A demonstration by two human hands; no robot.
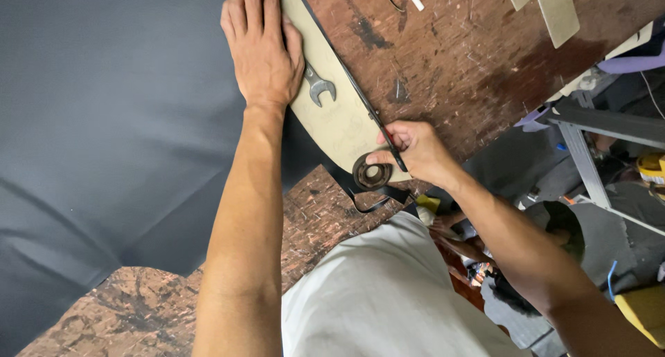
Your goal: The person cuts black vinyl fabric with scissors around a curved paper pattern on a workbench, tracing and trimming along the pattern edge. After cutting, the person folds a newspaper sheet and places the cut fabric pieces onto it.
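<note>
My left hand (262,46) lies flat, palm down, on a beige curved template (339,125) that rests on a dark sheet of material (111,135). A wrench (318,86) sits on the template just right of my left hand. A round metal ring (371,172) weighs down the template's near end. My right hand (414,151) grips a thin dark blade tool (377,125) held along the template's right edge, with its thumb close to the ring. A narrow cut strip of dark material (367,203) curls below the ring.
A worn, scratched wooden table (457,59) extends to the right. Two beige strips (551,7) lie at its far end. A metal frame (589,132), clutter and yellow objects (644,308) stand right of the table. My white shirt (381,294) fills the bottom centre.
</note>
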